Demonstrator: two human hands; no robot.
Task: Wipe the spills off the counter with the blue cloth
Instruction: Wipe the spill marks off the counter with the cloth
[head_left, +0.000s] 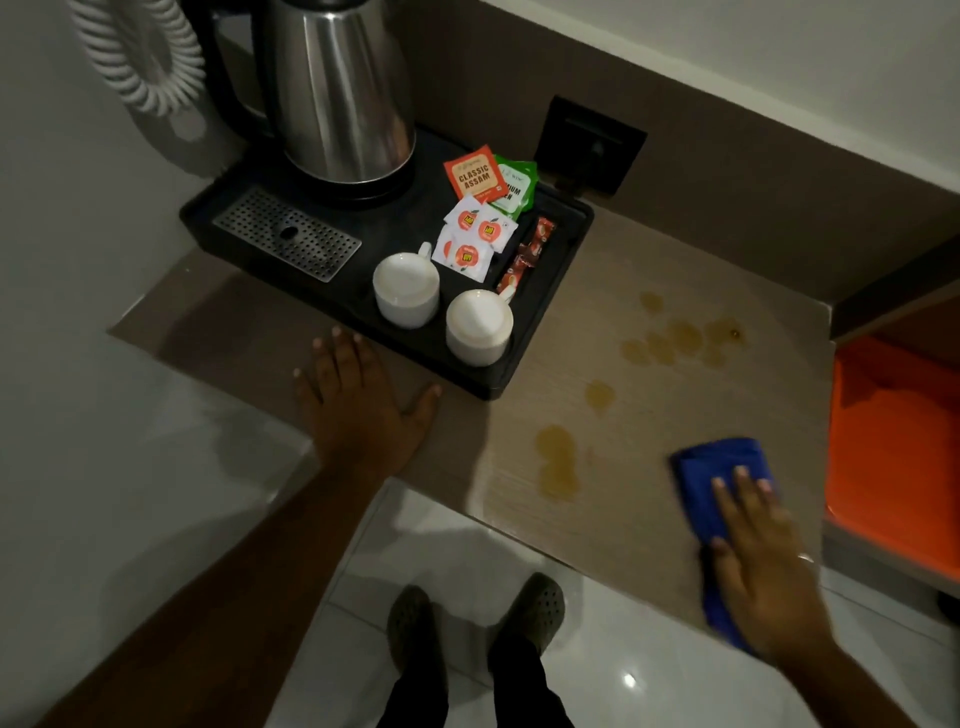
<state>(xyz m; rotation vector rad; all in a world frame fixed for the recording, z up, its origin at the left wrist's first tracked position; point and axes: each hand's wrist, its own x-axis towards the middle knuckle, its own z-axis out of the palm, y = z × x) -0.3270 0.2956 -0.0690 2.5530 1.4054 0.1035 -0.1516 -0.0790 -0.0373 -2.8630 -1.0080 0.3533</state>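
- Two bare hands are down on the counter (649, 415), and we begin with our right hand (756, 561): it lies flat, palm down, fingers spread on top of the blue cloth (719, 467), pressing it rather than pinching it.
- Our left hand (358, 400) is also flat and open, fingers splayed, holding nothing, resting on the counter's front edge just before the black tray (545, 312).
- The blue cloth is a deep, saturated blue, folded into a thick oblong pad; it sits at the front right of the counter, its near end hanging at or over the front edge beneath our wrist. Its outline is slightly blurred.
- The spills (558, 462) show as amber, translucent puddles on the pale wood-grain surface: a large double blot just left of the cloth, a smaller one (600, 395) beyond it, and a cluster of round drops (680, 338) farther back toward the wall. None of them touch the cloth.
- On the tray stand a steel electric kettle (343, 93), a perforated metal drip grate (285, 234), two white cups (405, 291) turned upside down, and sachets, among them an orange one reading "Classic Assam" (474, 174).
- An orange compartment (893, 431) lies just beyond the counter's right end.
- Below, our dark shoes (530, 608) stand on glossy white floor tiles.
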